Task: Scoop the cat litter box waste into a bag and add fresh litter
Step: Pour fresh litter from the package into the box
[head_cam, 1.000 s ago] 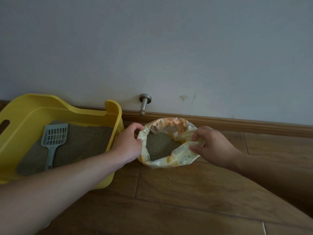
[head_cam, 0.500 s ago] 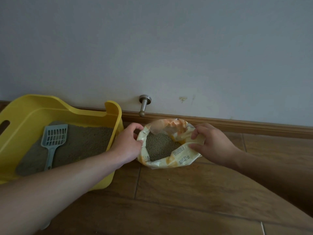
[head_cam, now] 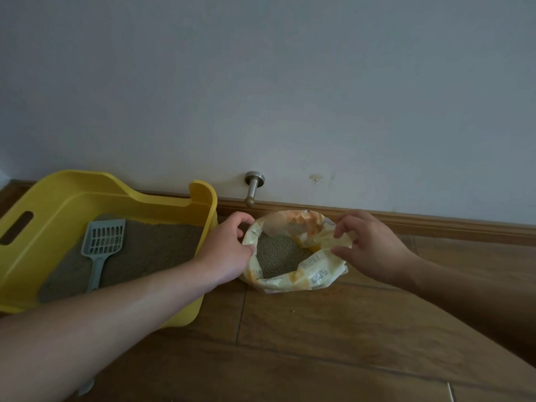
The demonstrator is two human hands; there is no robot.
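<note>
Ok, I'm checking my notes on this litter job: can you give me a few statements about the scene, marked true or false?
The grey scoop lies on the litter in the yellow litter box. True.
The litter bag is sealed. False: its mouth is open, granules showing.
The left hand and right hand are both at the bag's rim. True.
The bag stands inside the box. False: it sits on the wooden floor beside it.

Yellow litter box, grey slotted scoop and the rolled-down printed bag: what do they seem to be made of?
Yellow litter box: probably moulded plastic, smooth, evenly coloured walls, rounded rim, cut-out handle. Grey slotted scoop: plastic too, matte, seemingly one piece. Rolled-down printed bag: likely thin plastic film; it crinkles, with slight sheen.
</note>
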